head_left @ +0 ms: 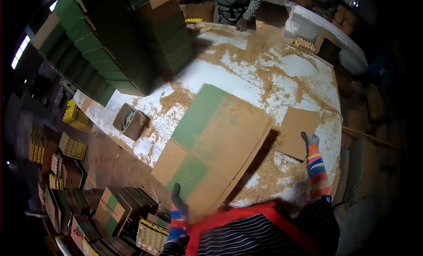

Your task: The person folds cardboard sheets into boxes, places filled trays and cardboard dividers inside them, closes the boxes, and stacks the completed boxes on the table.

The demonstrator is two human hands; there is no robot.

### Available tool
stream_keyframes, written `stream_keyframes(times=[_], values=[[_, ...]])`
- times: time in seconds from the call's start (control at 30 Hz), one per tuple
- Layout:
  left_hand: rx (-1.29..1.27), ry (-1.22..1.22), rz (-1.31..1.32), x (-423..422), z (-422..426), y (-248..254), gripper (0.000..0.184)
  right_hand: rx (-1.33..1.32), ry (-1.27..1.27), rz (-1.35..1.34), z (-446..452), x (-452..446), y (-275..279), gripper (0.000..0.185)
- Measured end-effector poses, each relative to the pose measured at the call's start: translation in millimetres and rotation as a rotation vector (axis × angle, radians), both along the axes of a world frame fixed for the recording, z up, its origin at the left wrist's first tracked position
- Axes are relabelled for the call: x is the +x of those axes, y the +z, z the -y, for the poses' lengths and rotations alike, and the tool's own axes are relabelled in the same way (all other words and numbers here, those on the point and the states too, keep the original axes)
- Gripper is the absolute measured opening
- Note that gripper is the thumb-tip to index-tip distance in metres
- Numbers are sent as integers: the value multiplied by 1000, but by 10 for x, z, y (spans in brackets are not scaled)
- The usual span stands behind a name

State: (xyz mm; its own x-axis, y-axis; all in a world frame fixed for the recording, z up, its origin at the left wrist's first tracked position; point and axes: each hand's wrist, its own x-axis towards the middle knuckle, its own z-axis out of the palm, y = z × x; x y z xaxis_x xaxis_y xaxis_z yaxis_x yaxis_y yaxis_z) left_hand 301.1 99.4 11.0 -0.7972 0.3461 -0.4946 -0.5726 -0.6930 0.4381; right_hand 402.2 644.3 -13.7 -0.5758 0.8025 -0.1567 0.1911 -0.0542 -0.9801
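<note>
A large brown cardboard box (238,137) with a green band lies tilted in front of my body, over the near side of the table. My left hand (178,201), in a dark glove, is against its lower left corner with the thumb up; its other fingers are hidden. To the right, my right hand (309,139), also gloved, holds the right edge of a flat brown cardboard sheet (296,128) just above or on the table. Striped sleeves cover both forearms.
The white table (295,64) is strewn with sawdust. Stacked green boxes (101,57) stand at the back left, near a small bin (131,122). Flattened cartons (110,212) and egg trays (152,236) sit at the lower left. A person (233,9) stands across the table.
</note>
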Motion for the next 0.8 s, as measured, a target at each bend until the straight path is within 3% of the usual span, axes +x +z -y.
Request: stream_keyframes(times=[0.03, 0.1, 0.17, 0.2, 0.27, 0.33, 0.4, 0.5, 0.53, 0.63, 0.7, 0.73, 0.77, 0.8], values=[[31, -49, -9, -53, -35, -10, 45, 10, -34, -76, 233, -49, 23, 40], [95, -98, -28, -72, -141, -57, 44, 73, 87, 165, 932, -192, -137, 45], [-285, -257, -489, 30, -135, -296, 43, -145, 317, 226, 1165, -167, -1348, 46], [-478, -246, -668, 79, -182, -242, 41, -87, 442, 221, 1584, -188, -1207, 45], [-463, -90, -563, 28, -184, 419, 37, 105, 674, 117, 2370, -213, -480, 45], [-64, -25, -171, 35, 22, 637, 36, 296, 891, 6, 2792, -260, -68, 44], [-308, -22, -294, 174, 439, 776, 37, 443, 1109, -93, 3109, -459, 105, 43], [-741, 294, -665, 567, 923, 588, 35, 598, 1477, -215, 3603, -886, -188, 44], [-648, 302, -349, 698, 1096, 664, 35, 376, 1510, -174, 3797, -1040, -303, 41], [-484, 547, -98, 1119, 1593, 59, 35, -229, 1443, 18, 4599, -1687, -571, 33], [-398, 742, 18, 1460, 1929, -471, 36, 305, 1271, 118, 5377, -1875, 424, 23], [-387, 838, 40, 1609, 2120, -765, 37, 302, 1253, -116, 5560, -2063, 550, 18], [-383, 925, 16, 1747, 2314, -1031, 37, 1004, 1186, -352, 5554, -2447, 382, 36], [-319, 1004, -37, 1795, 2549, -1208, 38, 920, 1113, -235, 5755, -2617, 625, 47]])
